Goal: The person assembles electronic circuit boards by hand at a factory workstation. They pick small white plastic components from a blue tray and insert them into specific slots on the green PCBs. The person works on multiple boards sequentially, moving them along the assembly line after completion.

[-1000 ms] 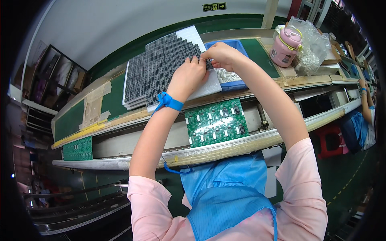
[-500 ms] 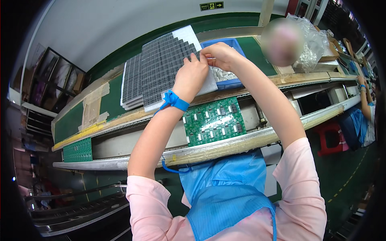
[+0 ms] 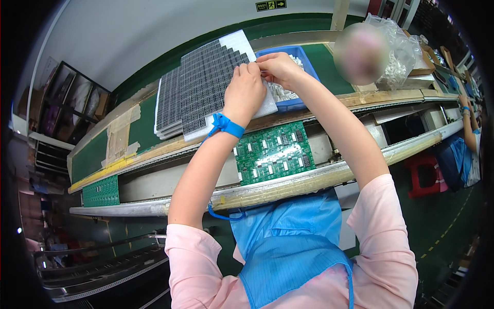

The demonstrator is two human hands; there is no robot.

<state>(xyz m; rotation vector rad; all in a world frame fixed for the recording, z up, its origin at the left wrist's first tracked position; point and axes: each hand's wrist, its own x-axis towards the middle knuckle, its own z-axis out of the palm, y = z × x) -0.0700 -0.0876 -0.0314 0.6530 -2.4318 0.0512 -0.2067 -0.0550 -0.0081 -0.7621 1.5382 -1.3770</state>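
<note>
Over the right edge of a white foam sheet [image 3: 240, 42], my left hand [image 3: 246, 91] has its fingers bent and close together. My right hand [image 3: 282, 69] meets it there, thumb and fingertips pinched. Whatever small part they hold is hidden by the fingers. Rows of small black digit display modules [image 3: 198, 77] cover most of the foam, just left of my left hand. Under my right hand stands a blue bin [image 3: 313, 72] of small white parts [image 3: 283, 93]. Nearer to me, a green circuit board [image 3: 275, 154] with white connectors and several display modules lies across the conveyor rails.
Another green circuit board [image 3: 101, 192] sits on the rails at the left. A clear plastic bag [image 3: 393, 56] of white parts is at the back right, beside cardboard boxes [image 3: 424, 64]. The wooden rail [image 3: 355, 101] runs between bench and conveyor. A co-worker's arm [image 3: 465, 121] shows at far right.
My left fingers have drawn closer together. My right hand has shifted slightly up and left, still meeting the left one. The boards stay on the rails.
</note>
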